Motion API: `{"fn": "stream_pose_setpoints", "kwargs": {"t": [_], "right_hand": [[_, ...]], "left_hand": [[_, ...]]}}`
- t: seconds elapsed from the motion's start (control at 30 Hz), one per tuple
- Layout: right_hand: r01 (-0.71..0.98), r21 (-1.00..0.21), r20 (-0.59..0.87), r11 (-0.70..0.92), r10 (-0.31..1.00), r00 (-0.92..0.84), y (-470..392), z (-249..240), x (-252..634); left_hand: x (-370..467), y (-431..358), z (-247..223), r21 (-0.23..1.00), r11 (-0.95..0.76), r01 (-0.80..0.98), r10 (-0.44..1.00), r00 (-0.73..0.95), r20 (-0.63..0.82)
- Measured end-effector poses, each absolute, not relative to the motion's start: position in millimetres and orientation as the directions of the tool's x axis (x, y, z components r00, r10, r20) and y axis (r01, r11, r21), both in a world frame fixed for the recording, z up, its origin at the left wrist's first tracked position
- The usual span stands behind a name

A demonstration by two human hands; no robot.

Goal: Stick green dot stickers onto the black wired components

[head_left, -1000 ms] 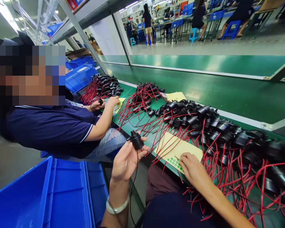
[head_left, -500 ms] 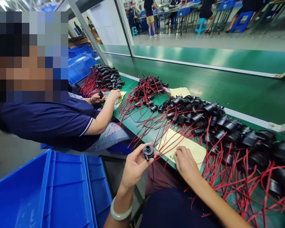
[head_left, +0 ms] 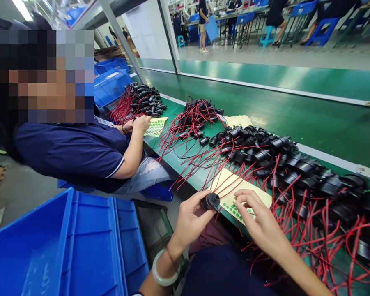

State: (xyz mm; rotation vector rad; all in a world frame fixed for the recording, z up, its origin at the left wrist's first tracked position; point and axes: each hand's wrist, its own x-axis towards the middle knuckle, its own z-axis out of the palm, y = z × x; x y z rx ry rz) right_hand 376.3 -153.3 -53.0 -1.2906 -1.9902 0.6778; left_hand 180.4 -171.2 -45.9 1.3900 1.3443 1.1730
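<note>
A small black pump (head_left: 210, 202) with a round stepped port and a side spout is held between the thumb and fingers of my left hand (head_left: 191, 224). Over a yellowish sheet of green dot stickers (head_left: 230, 209) hovers my right hand (head_left: 258, 213), thumb and index finger brought together in a pinch. Whatever is between those fingertips is too small to make out. Red wires cross the upper part of the sheet. Just beyond it, a long heap of black pumps (head_left: 258, 154) with red and black wires runs along the green bench.
At my left a co-worker (head_left: 70, 152) handles another sticker sheet (head_left: 155, 126) beside a pump pile (head_left: 144, 98). A middle pile (head_left: 200, 113) lies between us. Blue crates (head_left: 92, 242) stand at lower left. Loose red wires (head_left: 320, 242) hang at the right.
My left hand has moved right with the pump, now close to the sheet, and the pump has turned. My right hand has lifted a little, uncovering more green dots.
</note>
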Motion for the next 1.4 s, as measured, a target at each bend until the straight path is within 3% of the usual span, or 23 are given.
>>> {"fn": "stream_pose_setpoints", "kwargs": {"t": [0.13, 0.37, 1.0, 1.4], "right_hand": [[0.454, -0.747, 0.366, 0.486, 0.87, -0.33, -159.3, -6.7, 368.4], [0.531, -0.588, 0.495, 0.611, 0.79, -0.362, -162.7, -1.5, 356.3], [0.678, -0.385, 0.59, 0.626, 0.732, -0.341, -164.5, -12.4, 351.3], [0.652, -0.41, 0.608, 0.637, 0.724, -0.325, -165.1, -11.4, 351.7]], "left_hand": [[190.3, -172.6, -44.6, 0.945, -0.14, 0.294, 0.989, -0.01, 0.149], [199.4, -175.3, -38.1, 0.91, -0.236, 0.34, 0.97, 0.033, 0.239], [203.6, -172.2, -34.6, 0.869, -0.3, 0.394, 0.951, 0.06, 0.302], [204.2, -173.0, -34.5, 0.867, -0.308, 0.393, 0.948, 0.053, 0.313]]}}
